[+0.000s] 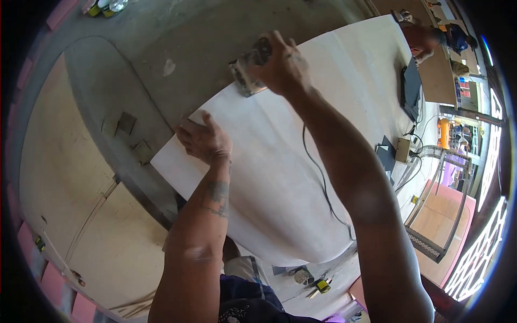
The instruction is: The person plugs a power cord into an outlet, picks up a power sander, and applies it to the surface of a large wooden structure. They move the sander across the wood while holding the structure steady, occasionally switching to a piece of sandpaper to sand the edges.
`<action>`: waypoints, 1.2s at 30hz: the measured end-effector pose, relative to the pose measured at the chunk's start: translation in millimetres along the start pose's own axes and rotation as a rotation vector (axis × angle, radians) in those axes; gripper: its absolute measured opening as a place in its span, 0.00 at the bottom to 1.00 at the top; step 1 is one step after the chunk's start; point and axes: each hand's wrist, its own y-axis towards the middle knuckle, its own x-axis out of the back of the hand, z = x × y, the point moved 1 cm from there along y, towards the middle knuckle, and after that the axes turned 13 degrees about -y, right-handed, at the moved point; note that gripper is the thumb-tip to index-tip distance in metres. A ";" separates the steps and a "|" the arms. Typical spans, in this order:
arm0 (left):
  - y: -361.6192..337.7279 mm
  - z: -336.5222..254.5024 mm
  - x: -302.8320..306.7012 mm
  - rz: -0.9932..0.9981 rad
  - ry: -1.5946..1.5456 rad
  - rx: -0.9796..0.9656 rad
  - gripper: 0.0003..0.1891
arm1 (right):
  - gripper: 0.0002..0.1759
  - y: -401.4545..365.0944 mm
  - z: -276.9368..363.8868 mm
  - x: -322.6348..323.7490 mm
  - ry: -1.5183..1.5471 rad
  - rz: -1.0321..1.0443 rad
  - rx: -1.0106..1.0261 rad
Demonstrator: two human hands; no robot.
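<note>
My right hand [285, 64] is closed round a power sander [249, 72], whose body is smeared by motion. The sander sits at the far edge of a large white panel [258, 156], partly over the rim. Lower left, my left hand [203, 137] grips the same edge, its fingers bent over the rim and its thumb apart; the fingertips are partly hidden. A dark cord [318, 167] runs across the panel and passes under my right forearm.
A large pale curved panel [86, 134] stands at the left. Square pads [127, 123] lie on the floor. Right are a dark case [410, 90], a metal box [403, 149] with cables and a metal frame [452, 210]. Another person [425, 40] is at the upper right. A tape measure [323, 286] lies below.
</note>
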 end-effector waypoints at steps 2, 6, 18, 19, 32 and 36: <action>4.6 0.2 1.1 0.016 0.072 -0.028 0.39 | 0.45 -23.5 -18.4 -36.1 0.000 -0.185 0.079; 33.6 105.0 -87.5 -0.709 0.612 -0.604 0.34 | 0.38 -123.2 -50.1 -13.5 0.083 -0.019 0.049; 20.6 40.8 -18.6 0.053 0.018 -0.039 0.41 | 0.40 -22.4 -15.7 -45.2 0.200 -0.068 0.074; 23.4 45.5 -26.0 0.057 0.031 -0.032 0.41 | 0.40 -12.0 -8.2 -39.9 0.183 -0.064 0.060; 6.2 -0.8 7.4 0.070 -0.039 0.078 0.45 | 0.41 -283.7 -143.6 22.7 0.148 0.149 -0.143; 1.5 -5.1 2.2 0.054 -0.075 0.081 0.44 | 0.42 -399.4 -208.1 28.7 0.023 0.200 -0.231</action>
